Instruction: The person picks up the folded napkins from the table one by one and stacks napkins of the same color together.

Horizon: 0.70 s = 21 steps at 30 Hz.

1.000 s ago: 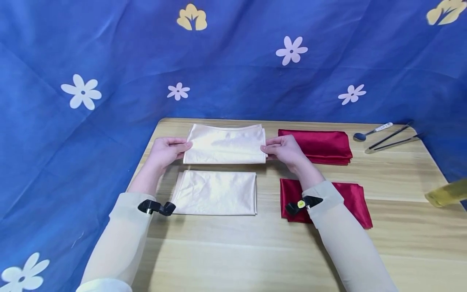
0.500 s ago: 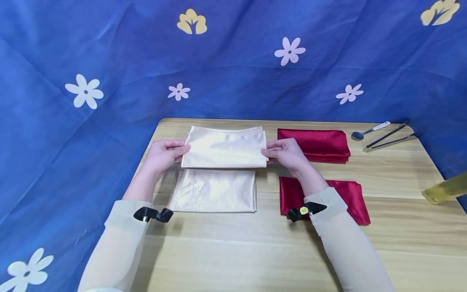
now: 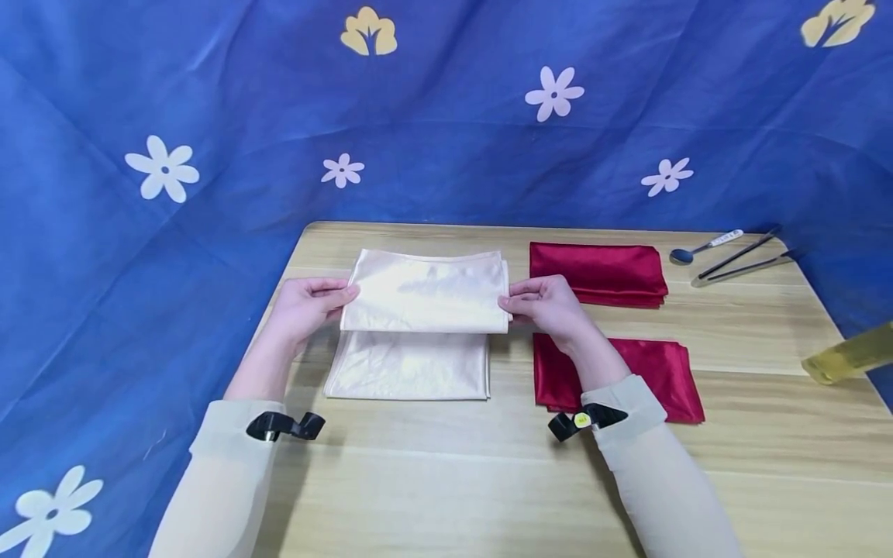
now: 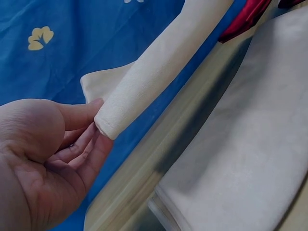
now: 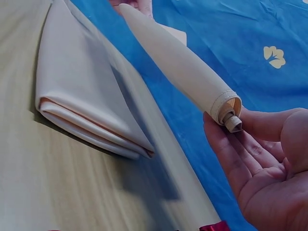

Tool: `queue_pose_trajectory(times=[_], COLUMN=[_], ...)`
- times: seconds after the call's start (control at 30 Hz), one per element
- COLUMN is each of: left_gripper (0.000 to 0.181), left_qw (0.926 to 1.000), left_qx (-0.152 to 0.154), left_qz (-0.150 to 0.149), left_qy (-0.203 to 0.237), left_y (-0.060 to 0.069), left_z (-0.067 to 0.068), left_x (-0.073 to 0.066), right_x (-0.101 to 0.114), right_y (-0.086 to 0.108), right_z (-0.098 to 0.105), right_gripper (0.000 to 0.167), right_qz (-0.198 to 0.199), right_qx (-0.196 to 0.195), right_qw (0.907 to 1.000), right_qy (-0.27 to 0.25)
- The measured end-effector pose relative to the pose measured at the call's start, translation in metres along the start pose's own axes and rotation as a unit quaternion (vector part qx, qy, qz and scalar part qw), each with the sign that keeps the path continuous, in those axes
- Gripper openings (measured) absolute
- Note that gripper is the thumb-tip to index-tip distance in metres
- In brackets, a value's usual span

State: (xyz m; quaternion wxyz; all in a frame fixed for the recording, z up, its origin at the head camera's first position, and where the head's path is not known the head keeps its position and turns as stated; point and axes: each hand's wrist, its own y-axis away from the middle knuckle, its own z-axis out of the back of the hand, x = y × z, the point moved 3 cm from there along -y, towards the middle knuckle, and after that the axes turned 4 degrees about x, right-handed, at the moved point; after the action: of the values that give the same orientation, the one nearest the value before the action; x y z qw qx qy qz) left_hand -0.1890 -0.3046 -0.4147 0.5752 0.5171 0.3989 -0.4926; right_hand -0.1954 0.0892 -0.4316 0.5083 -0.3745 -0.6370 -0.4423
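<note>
Between my two hands hangs a folded cream satin cloth (image 3: 425, 293), lifted off the table. My left hand (image 3: 307, 308) pinches its left edge between thumb and fingers; my right hand (image 3: 547, 308) pinches the right edge the same way. Both wrist views show the held cloth in the air, its folded layers visible at the end by the right hand (image 5: 269, 163). Below it, on the table, lies a second folded cream cloth (image 3: 412, 372), its far part covered by the held one in the head view.
Two folded dark red cloths, one far (image 3: 600, 271) and one near (image 3: 656, 376), lie to the right; my right forearm crosses the near one. A spoon (image 3: 705, 246) and tongs (image 3: 739, 265) lie at the back right. A yellowish transparent object (image 3: 844, 356) is at the right edge.
Both hands have drawn the held cream cloth toward me, so it now overlaps the far part of the lower cream cloth in the head view. The other cloths stay put.
</note>
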Motion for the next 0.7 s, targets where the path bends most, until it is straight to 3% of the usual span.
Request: queue_pose_trajectory(times=[0.3,0.7], left_gripper=[0.034,0.030], left_qw=[0.9998,0.9996], left_qx=[0.003,0.010], left_qz=[-0.015,-0.023], left_qy=[-0.009,-0.013], left_y=[0.011,0.029], left_z=[0.004,0.007], left_x=[0.008,0.015], right_x=[-0.007,-0.018], right_y=[0.011,0.024], right_z=[-0.008,-0.015], right_gripper=[0.023,0.019], right_qz=[0.022,0.017], right_qx=[0.007,0.017], right_qw=[0.9996,0.9990], right_qy=[-0.013,-0.037])
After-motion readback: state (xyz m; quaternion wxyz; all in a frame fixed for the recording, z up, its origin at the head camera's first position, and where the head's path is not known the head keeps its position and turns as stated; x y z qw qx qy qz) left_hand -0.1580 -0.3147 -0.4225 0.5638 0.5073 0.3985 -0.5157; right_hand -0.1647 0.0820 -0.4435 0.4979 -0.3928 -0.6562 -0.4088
